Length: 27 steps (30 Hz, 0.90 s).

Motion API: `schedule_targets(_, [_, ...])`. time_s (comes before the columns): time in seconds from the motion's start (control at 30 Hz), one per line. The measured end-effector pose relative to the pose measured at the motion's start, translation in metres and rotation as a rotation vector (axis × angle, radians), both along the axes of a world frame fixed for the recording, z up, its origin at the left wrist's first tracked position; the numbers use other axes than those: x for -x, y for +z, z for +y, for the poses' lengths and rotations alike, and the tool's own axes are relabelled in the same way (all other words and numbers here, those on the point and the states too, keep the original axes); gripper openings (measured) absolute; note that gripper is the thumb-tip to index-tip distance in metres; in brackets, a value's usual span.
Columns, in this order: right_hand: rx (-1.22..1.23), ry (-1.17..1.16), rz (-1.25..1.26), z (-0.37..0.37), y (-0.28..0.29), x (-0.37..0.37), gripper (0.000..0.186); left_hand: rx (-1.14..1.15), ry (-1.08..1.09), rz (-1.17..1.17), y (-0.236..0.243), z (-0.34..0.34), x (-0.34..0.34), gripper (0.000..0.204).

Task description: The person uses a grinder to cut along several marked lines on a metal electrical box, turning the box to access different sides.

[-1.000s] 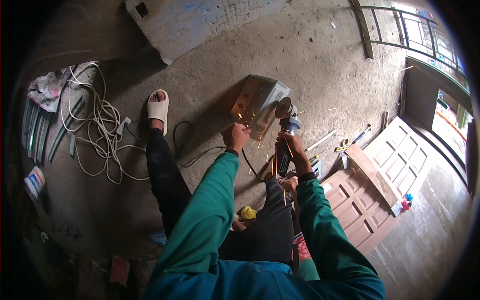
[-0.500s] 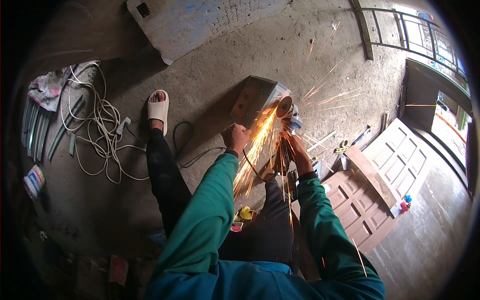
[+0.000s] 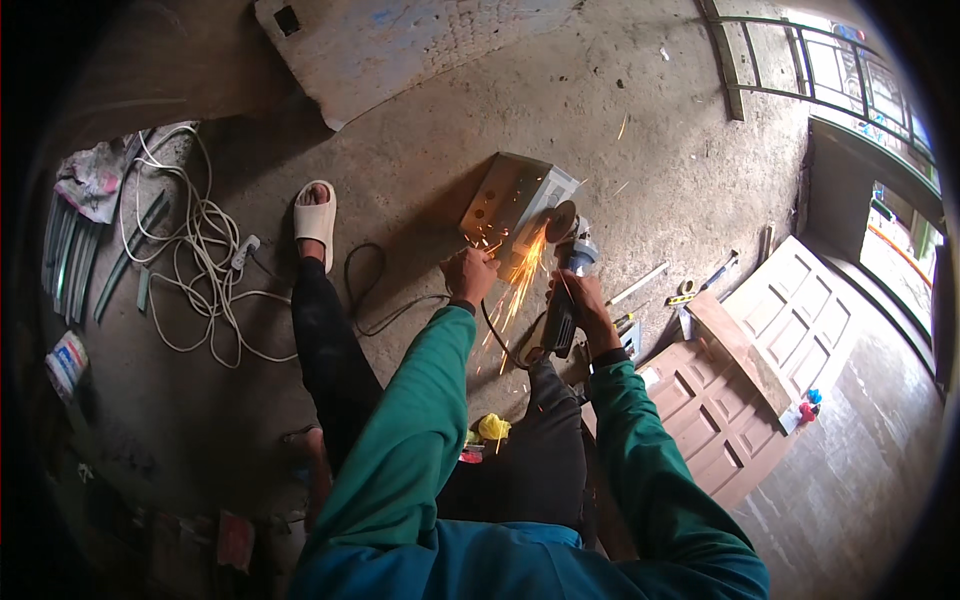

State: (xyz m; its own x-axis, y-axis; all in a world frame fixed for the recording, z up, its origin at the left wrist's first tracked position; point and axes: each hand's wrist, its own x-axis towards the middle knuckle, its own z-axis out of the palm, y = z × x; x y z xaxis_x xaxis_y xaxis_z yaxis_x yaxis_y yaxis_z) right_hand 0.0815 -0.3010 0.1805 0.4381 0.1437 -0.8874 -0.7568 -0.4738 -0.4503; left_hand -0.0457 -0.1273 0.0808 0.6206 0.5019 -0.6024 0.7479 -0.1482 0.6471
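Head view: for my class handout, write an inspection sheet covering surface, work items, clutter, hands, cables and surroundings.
Surface: rough grey concrete floor, dotted with small debris.
Work items: angle grinder, its disc at the right side of a boxy metal piece; sparks streaming toward the wearer.
Clutter: metal strips at far left; yellow bag near the wearer's legs.
Hands: right hand closed around the grinder body; left hand curled at the metal piece's near end, its grip unclear.
Cables: white cord in a loose tangle; dark cord looped on the floor.
Surroundings: panelled doors at right; barred metal frame at upper right.
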Motion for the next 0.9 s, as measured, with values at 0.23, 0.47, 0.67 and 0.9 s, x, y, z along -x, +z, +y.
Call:
schedule_targets(0.23, [0.019, -0.174, 0.064, 0.039, 0.032, 0.013, 0.018, 0.042, 0.028, 0.056, -0.034, -0.006, 0.017, 0.020])
schedule_targets(0.47, [0.053, -0.185, 0.071, 0.026, 0.031, -0.003, 0.017, 0.170, 0.104, -0.037, -0.023, -0.019, 0.002, 0.019])
schedule_targets(0.67, [0.028, -0.095, -0.006, 0.022, 0.020, -0.005, 0.020, 0.112, 0.144, -0.122, -0.023, -0.012, 0.005, 0.019])
schedule_targets(0.9, [-0.085, 0.164, -0.156, 0.004, 0.003, -0.007, 0.026, 0.112, 0.122, -0.070, -0.029, -0.011, 0.012, 0.020])
